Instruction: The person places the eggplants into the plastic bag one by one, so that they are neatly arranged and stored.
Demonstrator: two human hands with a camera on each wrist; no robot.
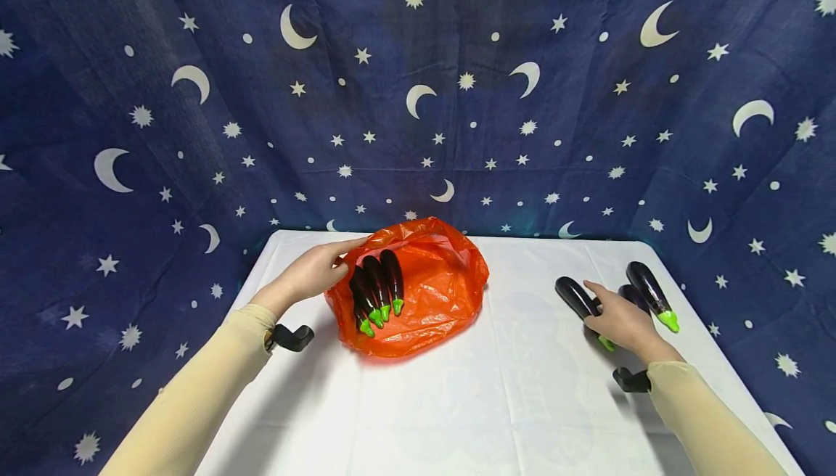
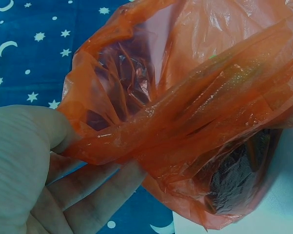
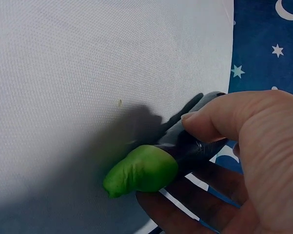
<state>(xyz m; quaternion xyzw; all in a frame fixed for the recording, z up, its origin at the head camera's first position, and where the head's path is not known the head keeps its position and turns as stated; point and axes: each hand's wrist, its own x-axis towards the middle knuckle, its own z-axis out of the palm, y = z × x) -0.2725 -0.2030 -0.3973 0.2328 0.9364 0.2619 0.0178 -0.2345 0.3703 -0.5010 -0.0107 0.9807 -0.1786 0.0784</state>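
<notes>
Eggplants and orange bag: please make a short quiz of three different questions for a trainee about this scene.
1. True or false: the left hand holds the rim of the orange bag.
2. How many eggplants lie in the bag?
A. one
B. three
C. five
3. Fill in: the right hand grips an eggplant whose stem end is coloured ____.

Key:
1. True; in the left wrist view the thumb and fingers pinch the plastic.
2. B.
3. Green. Two more eggplants lie by that hand on the white table.
</notes>
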